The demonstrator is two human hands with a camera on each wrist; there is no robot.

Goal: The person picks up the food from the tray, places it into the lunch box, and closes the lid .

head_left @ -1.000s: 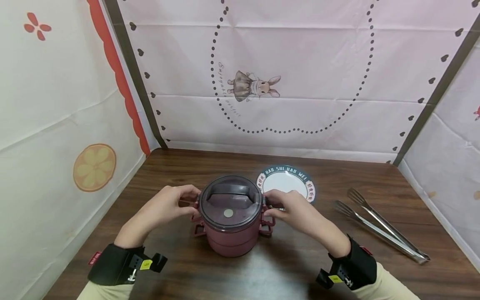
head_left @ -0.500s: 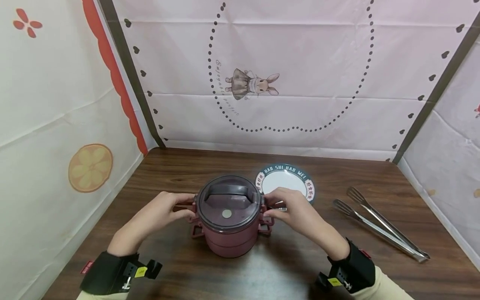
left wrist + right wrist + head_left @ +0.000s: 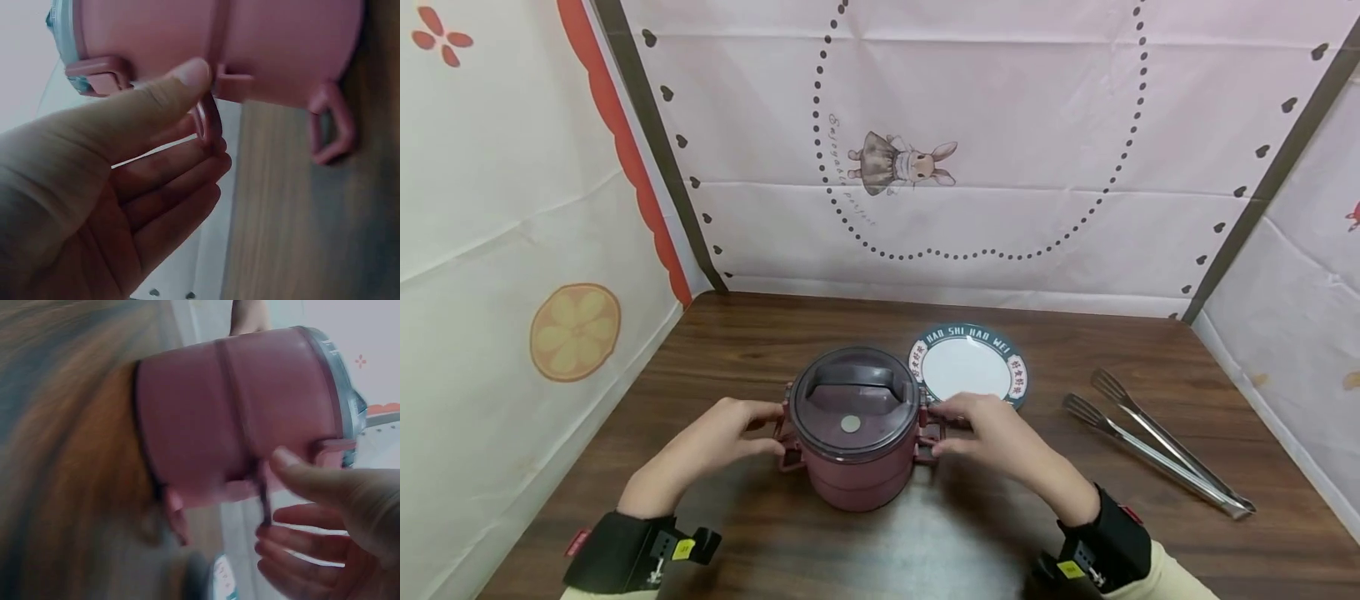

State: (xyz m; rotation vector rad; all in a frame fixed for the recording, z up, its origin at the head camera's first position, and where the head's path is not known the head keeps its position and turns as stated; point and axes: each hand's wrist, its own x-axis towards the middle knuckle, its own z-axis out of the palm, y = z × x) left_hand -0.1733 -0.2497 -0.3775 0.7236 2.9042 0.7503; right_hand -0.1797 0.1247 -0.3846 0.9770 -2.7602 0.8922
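A pink round stacked food container [image 3: 857, 475] with a dark see-through lid [image 3: 852, 402] and a lid handle stands on the brown table [image 3: 925, 542]. My left hand [image 3: 730, 433] is at its left side. In the left wrist view the left hand's [image 3: 206, 134] thumb and fingers pinch a pink side clasp [image 3: 209, 122]. My right hand [image 3: 992, 429] is at the container's right side. In the blurred right wrist view the right hand's [image 3: 275, 494] thumb and fingers close around a clasp [image 3: 264, 500] on the pink wall [image 3: 200, 419].
A white plate [image 3: 967, 367] with a dark lettered rim lies just behind the container on the right. Metal tongs [image 3: 1150, 442] lie further right. Printed cloth walls enclose the table at the back and on both sides.
Both hands have slipped a little lower, from the lid's rim to the side clasps. The container has stayed in place; the head view has tilted slightly.
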